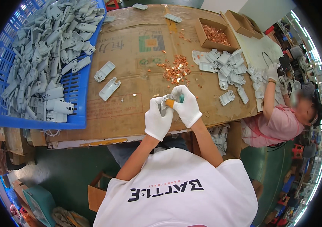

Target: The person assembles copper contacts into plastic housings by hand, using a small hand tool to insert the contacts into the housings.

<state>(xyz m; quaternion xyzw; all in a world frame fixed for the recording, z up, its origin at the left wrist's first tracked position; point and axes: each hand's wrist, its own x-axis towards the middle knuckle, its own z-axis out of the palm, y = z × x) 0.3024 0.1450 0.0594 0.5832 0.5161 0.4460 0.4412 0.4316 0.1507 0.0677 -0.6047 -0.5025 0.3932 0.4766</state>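
Observation:
Both my hands wear white gloves and meet above the near edge of the cardboard-covered table [130,75]. My left hand [158,120] is closed around a grey plastic housing [164,101]. My right hand [187,108] presses against that housing with its fingers bent. A small green object [181,98] sticks out of its grip, mostly hidden by the glove. An orange-yellow patch [169,103] shows at the right thumb; what it is I cannot make out. Just beyond my hands lies a loose pile of small copper-coloured metal pieces [176,70]. Two pale grey housings [110,89] rest to the left.
A blue plastic crate [80,102] heaped with grey housings [43,49] stands at left. More housings [225,64] cluster at right, below a cardboard box [203,38] of copper pieces. At far right, a co-worker in pink [278,125] reaches over the adjoining table with gloved hands.

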